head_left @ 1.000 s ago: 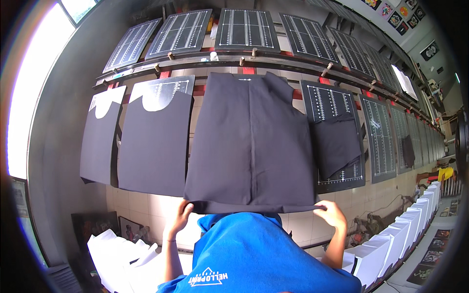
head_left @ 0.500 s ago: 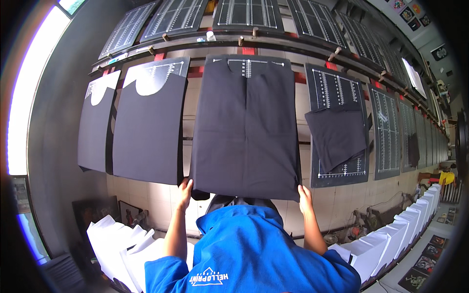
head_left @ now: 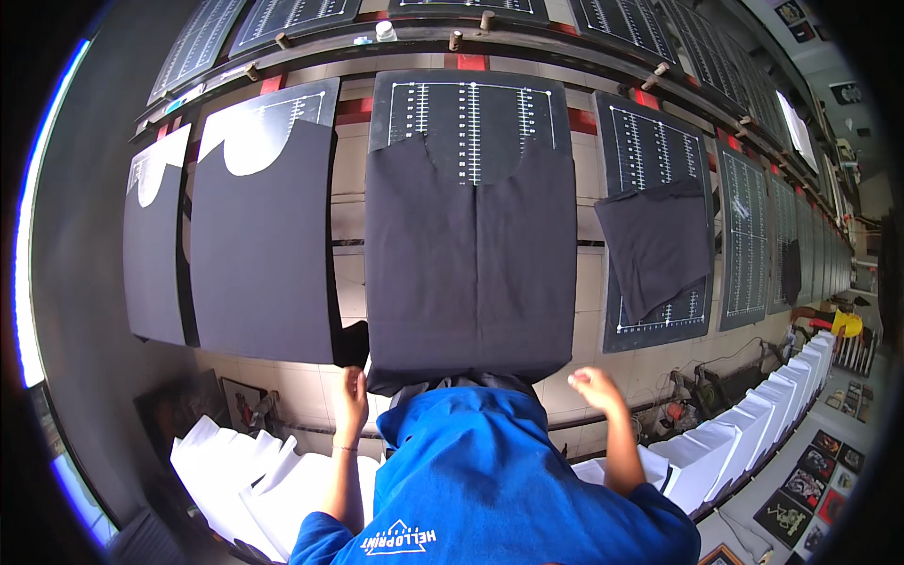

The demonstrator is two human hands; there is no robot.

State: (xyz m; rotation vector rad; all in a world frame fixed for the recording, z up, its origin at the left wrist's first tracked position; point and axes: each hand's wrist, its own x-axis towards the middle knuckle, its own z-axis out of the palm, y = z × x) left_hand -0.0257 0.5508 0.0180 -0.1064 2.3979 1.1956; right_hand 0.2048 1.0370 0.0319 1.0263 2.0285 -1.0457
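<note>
A black T-shirt (head_left: pixel 471 273) is drawn over the middle board (head_left: pixel 474 113), its neck opening toward the far end and the board's white ruled lines showing beyond it. Just off the shirt's near left corner is my left hand (head_left: pixel 352 400), fingers curled together, with nothing visible in them. My right hand (head_left: pixel 597 388) hovers a little outside the near right corner, apart from the cloth, its fingers bent in and nothing seen between them. The shirt's near hem lies against my body, partly hidden there.
Left of the middle board, two more boards carry black shirts (head_left: pixel 259 254) (head_left: pixel 155 254). A folded black garment (head_left: pixel 654 245) lies on the board to the right. Dark rails with wooden pegs (head_left: pixel 456 40) run behind. White sheets (head_left: pixel 235 476) stand at the near left, more (head_left: pixel 725 447) at the near right.
The shirt has slid toward me along the middle board, uncovering more ruled lines at the far end. Both hands have come off its near corners and moved slightly toward me.
</note>
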